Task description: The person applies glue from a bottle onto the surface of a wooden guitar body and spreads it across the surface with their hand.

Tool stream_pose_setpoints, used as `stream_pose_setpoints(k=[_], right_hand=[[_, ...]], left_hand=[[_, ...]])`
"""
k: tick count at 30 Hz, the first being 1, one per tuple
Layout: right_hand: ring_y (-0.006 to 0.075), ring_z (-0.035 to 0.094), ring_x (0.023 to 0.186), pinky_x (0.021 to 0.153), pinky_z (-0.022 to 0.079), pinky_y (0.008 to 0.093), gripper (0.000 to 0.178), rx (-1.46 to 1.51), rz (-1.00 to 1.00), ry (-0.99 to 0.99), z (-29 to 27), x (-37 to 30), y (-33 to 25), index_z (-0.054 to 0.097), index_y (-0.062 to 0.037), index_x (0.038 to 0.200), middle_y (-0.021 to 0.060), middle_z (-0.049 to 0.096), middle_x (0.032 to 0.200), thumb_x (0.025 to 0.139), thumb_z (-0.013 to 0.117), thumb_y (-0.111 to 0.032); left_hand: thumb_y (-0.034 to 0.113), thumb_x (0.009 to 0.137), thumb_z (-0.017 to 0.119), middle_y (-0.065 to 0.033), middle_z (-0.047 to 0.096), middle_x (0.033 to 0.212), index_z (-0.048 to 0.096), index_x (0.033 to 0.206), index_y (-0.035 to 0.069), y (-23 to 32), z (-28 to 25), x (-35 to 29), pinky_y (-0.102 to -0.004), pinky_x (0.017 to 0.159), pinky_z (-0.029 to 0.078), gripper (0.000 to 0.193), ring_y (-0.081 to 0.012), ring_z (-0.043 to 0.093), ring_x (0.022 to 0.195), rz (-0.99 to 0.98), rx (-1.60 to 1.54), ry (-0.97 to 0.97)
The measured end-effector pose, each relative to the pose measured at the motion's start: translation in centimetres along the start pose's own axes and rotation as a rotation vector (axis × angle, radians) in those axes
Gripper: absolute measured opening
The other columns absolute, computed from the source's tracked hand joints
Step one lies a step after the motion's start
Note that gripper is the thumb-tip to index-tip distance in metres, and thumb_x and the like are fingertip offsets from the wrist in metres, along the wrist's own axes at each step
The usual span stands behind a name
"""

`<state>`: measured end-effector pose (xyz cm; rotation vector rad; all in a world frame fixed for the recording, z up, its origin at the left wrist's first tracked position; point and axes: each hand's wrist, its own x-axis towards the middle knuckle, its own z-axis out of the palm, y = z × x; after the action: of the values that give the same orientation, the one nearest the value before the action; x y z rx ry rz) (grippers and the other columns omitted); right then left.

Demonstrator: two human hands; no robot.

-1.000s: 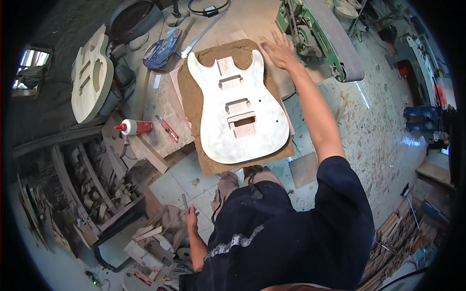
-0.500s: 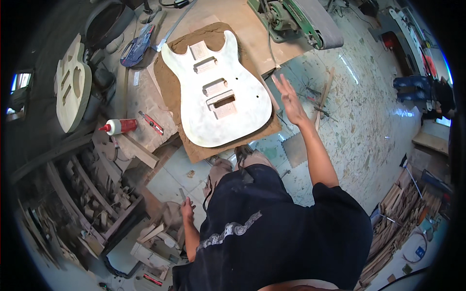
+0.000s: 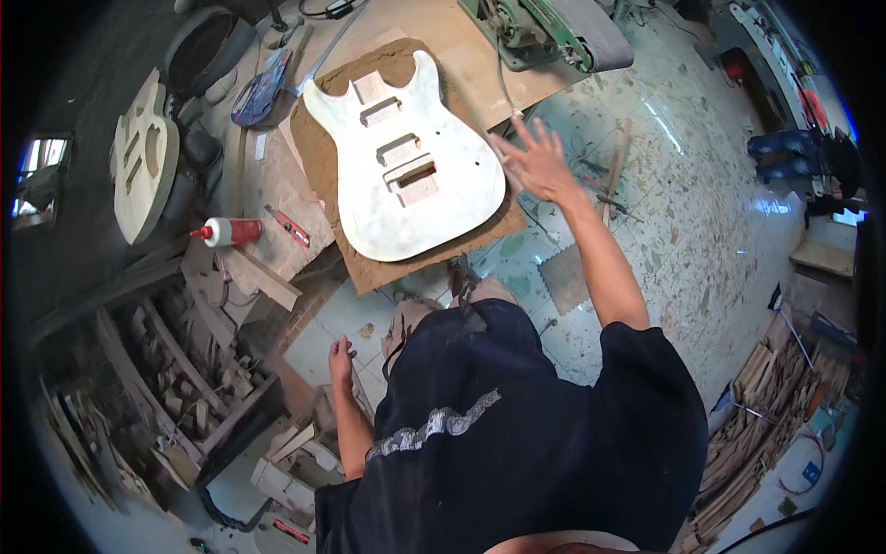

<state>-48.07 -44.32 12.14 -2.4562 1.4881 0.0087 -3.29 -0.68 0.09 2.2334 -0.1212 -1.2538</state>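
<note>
A white-coated electric guitar body [image 3: 420, 175] with bare-wood routed pockets lies flat on a brown, dusty board [image 3: 318, 148] on the bench. My right hand [image 3: 543, 168] is beside its right edge, fingers spread, holding nothing. Whether the fingertips touch the board's edge, I cannot tell. My left hand [image 3: 341, 358] hangs low on the left, away from the bench, with its fingers curled. What it may hold is hidden.
On the bench's left are a glue bottle [image 3: 227, 233] with a red cap, a red utility knife [image 3: 288, 226] and a blue tool [image 3: 262, 90]. Another guitar body [image 3: 148, 166] stands at far left. A green belt sander [image 3: 544, 35] stands at the back. Wood scraps [image 3: 185, 369] fill a lower shelf.
My right hand has moved left toward the guitar body, its fingers spreading. My left hand has risen slightly; the thin grey piece seen in it earlier no longer shows.
</note>
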Motion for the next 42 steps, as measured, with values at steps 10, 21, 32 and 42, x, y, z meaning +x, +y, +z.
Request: stream_pose_setpoints(k=[10,21,32,42], right_hand=[[0.0487,0.014,0.150,0.119,0.016,0.0610,0.080,0.352,0.024,0.189,1.3,-7.0,-2.1,0.027,-0.0318,0.160,0.0164,0.011,0.168,0.095,0.021,-0.078],[0.0474,0.003,0.152,0.118,0.005,0.0669,0.081,0.122,0.063,0.267,5.9,-10.4,-9.7,0.021,-0.0270,0.162,0.0135,0.003,0.169,0.096,0.024,-0.074],[0.0516,0.001,0.151,0.117,0.004,0.0691,0.072,-0.056,0.266,0.242,6.5,-14.2,-14.3,0.026,-0.0262,0.161,0.0145,0.005,0.169,0.100,0.036,-0.065],[0.0495,-0.001,0.152,0.118,0.005,0.0678,0.077,0.200,0.378,0.369,6.0,-12.8,-14.6,0.022,-0.0244,0.162,0.0147,0.002,0.169,0.099,0.040,-0.065]], left_hand=[[0.063,0.095,0.055,-0.0082,0.066,0.121,0.049,0.140,0.006,-7.3,0.0,-2.8,-0.0413,0.072,0.043,0.073,-0.0257,0.066,0.096,-0.318,0.107,-0.030],[0.059,0.096,0.055,-0.0160,0.064,0.127,0.052,0.137,-0.001,-2.5,0.8,0.0,-0.0407,0.083,0.050,0.073,-0.0274,0.065,0.103,-0.088,0.098,-0.062],[0.063,0.098,0.045,-0.0145,0.055,0.145,0.040,0.151,0.005,-2.9,-1.9,2.1,-0.0567,0.099,0.039,0.078,-0.0338,0.059,0.121,-0.165,0.246,-0.187],[0.063,0.095,0.053,-0.0146,0.065,0.130,0.048,0.143,0.002,-4.6,-4.8,4.6,-0.0402,0.069,0.046,0.078,-0.0292,0.069,0.101,-0.109,0.260,-0.142]])
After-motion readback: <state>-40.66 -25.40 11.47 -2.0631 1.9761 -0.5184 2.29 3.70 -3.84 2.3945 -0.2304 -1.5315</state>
